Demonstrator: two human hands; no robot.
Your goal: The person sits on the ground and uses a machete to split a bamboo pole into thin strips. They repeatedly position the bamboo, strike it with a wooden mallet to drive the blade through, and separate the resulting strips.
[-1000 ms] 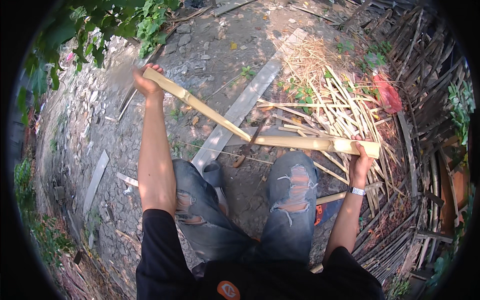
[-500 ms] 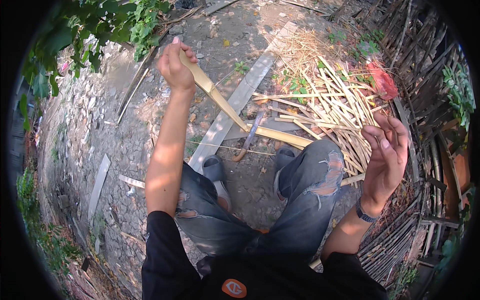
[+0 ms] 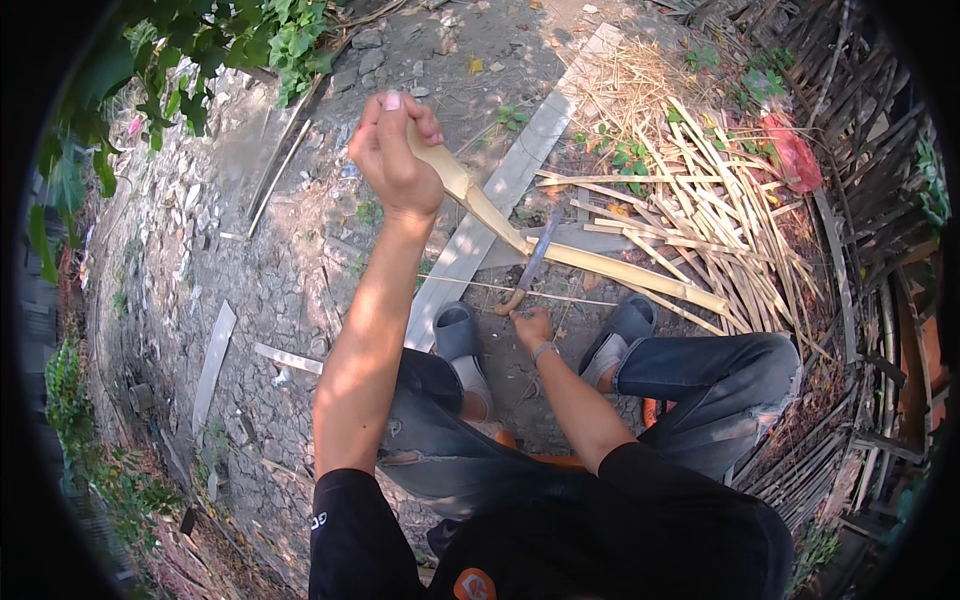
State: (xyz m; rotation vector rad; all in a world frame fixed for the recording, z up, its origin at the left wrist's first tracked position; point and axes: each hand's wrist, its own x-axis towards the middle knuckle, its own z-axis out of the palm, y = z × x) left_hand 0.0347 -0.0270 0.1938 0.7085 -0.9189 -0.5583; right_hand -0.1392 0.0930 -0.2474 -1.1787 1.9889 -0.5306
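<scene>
Yellow bamboo piece (image 3: 452, 178) slants down from the left hand (image 3: 398, 168), whose fingers curl round its upper end; its lower end reaches the knife (image 3: 543, 245), whose blade lies between it and a second bamboo piece (image 3: 640, 274), which runs rightward to the near edge of a heap of bamboo strips (image 3: 700, 195); the right hand (image 3: 533, 328) is at the butt of the knife's wooden handle (image 3: 510, 302), and I cannot tell whether its fingers are closed there; a grey plank (image 3: 533, 150) passes diagonally beneath the raised piece; bare ground (image 3: 300, 240) gives wide open room to its left; a smaller gap lies between left sandal (image 3: 457, 332) and right sandal (image 3: 634, 318).
</scene>
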